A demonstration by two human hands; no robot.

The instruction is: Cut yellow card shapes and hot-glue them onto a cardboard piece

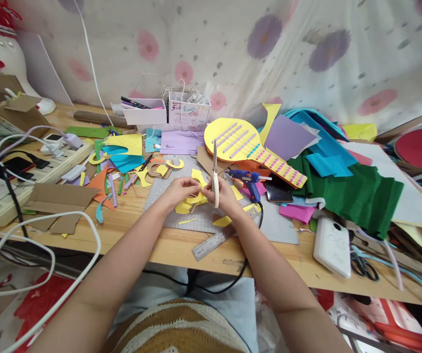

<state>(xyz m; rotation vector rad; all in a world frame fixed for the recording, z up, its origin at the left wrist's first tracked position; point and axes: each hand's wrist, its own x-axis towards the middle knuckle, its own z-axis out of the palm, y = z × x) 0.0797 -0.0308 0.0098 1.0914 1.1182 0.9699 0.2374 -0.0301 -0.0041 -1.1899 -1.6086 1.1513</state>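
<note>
My left hand pinches a cut piece of yellow paper above the grey cutting mat. A pair of white-handled scissors is in my right hand, blades pointing up and away from the paper. The fingertips of both hands meet at the yellow piece, so its exact shape is partly hidden. More yellow scraps lie on the mat under and around my hands. Just beyond stands a yellow paper instrument with purple strips and a neck dotted in pink. A metal ruler lies below my right wrist.
A blue glue gun with a black cord lies right of my hands. Crepe paper, a white power bank and black-handled scissors are farther right. To the left are paper scraps, cardboard, a power strip and a looping white cable.
</note>
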